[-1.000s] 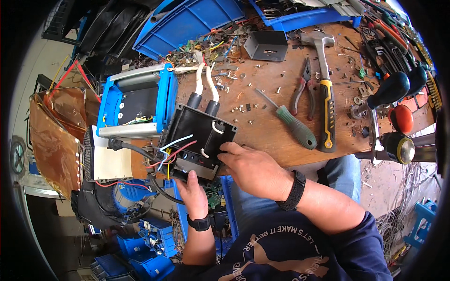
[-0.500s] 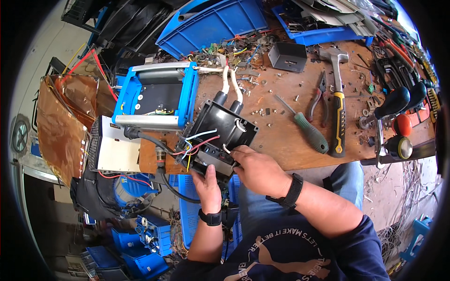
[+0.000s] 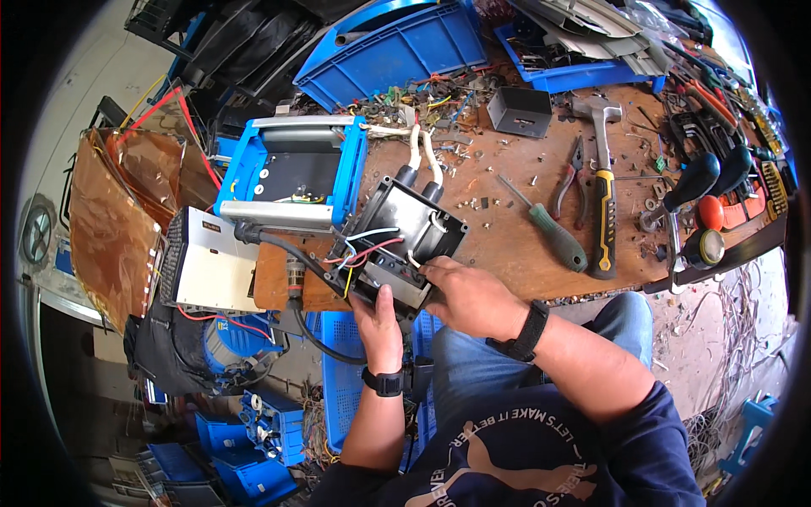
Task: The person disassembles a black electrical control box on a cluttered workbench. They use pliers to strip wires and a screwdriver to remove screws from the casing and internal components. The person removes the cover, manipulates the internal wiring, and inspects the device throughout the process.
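Observation:
A black plastic enclosure (image 3: pixel 393 217) sits tilted at the bench's front edge, with two thick white-sheathed cables (image 3: pixel 415 148) at its top and thin blue, red and yellow wires on its left. My left hand (image 3: pixel 378 329) grips its lower edge, thumb up, other fingers partly hidden. My right hand (image 3: pixel 473 300) grips the lower right side, fingertips at a short white wire. A blue-and-silver housing (image 3: pixel 291 215) lies just left of it. To the right are a green-handled screwdriver (image 3: pixel 560 237), pliers (image 3: pixel 566 190) and a yellow-handled hammer (image 3: pixel 602 220).
The wooden bench (image 3: pixel 507 228) holds scattered screws, a black bracket (image 3: pixel 519 112), assorted tools at right and blue crates (image 3: pixel 389 59) behind. A cream box (image 3: pixel 211 270) and copper-coloured sheets (image 3: pixel 106 228) stand at left. Blue bins (image 3: pixel 253 473) and tangled wire lie below.
The bench and its items have shifted right in the picture, as the view moved. My right hand has shifted to the white wire at the enclosure's lower right; both hands stay on it.

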A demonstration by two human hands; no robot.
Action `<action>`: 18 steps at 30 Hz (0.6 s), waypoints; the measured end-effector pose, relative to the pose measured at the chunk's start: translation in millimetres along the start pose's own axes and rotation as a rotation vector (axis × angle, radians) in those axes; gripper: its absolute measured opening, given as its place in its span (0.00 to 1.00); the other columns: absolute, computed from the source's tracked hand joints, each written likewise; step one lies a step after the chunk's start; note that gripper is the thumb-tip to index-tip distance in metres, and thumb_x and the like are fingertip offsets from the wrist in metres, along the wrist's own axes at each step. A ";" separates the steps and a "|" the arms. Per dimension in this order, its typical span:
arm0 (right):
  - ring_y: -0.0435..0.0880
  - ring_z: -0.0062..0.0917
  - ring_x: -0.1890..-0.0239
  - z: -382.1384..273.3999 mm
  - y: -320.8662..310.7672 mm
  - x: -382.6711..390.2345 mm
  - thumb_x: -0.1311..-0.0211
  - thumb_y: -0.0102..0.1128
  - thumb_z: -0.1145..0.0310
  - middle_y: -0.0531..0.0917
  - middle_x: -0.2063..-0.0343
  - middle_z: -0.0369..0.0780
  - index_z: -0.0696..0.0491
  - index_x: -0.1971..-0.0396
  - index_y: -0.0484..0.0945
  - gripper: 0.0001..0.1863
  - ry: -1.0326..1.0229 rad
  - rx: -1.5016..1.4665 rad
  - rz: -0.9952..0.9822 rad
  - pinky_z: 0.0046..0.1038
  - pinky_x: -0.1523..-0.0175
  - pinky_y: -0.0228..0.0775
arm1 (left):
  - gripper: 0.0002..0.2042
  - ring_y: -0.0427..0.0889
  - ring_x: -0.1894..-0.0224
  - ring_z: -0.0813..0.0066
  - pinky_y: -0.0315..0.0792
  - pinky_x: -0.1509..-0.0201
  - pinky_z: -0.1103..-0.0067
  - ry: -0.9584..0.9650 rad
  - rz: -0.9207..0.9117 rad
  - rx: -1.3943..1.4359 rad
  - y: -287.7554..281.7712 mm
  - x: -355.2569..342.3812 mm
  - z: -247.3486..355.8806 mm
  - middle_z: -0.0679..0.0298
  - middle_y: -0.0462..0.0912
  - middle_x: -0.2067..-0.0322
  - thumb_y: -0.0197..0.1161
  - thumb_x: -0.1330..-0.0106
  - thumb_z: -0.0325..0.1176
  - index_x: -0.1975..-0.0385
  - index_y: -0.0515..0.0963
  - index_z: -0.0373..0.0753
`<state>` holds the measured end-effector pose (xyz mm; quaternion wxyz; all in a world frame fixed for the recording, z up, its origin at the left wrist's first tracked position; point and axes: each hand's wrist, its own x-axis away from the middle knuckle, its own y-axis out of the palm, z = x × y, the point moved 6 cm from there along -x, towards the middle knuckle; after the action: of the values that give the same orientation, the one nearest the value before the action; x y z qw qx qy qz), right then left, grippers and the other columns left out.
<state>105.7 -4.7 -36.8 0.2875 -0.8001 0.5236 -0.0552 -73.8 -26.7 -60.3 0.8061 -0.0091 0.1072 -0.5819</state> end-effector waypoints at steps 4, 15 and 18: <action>0.79 0.45 0.50 -2.2 1.4 1.7 0.48 0.66 0.67 0.78 0.51 0.48 0.61 0.47 0.74 0.27 0.023 0.028 0.024 0.39 0.47 0.73 | 0.28 0.65 0.38 0.70 0.57 0.32 0.71 0.023 -0.020 0.087 -0.5 -2.0 -3.6 0.59 0.65 0.38 0.55 0.28 0.36 0.32 0.55 0.35; 0.79 0.46 0.50 0.2 4.5 6.1 0.49 0.68 0.67 0.77 0.49 0.48 0.60 0.47 0.74 0.28 0.000 0.033 0.066 0.39 0.47 0.73 | 0.30 0.70 0.40 0.70 0.63 0.35 0.70 -0.023 -0.134 0.426 -5.2 -15.8 0.1 0.60 0.70 0.41 0.61 0.31 0.37 0.34 0.57 0.36; 0.79 0.46 0.50 -3.2 1.9 5.6 0.48 0.68 0.66 0.77 0.48 0.48 0.60 0.48 0.74 0.27 0.012 0.043 0.063 0.39 0.47 0.73 | 0.29 0.71 0.41 0.71 0.65 0.37 0.70 -0.056 -0.163 0.529 -9.0 -24.5 -0.2 0.61 0.71 0.42 0.60 0.32 0.37 0.34 0.58 0.38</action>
<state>105.5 -11.4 -36.4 0.3030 -0.7767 0.5487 -0.0622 -89.6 -6.5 -55.3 0.7338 0.1772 -0.0720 -0.6519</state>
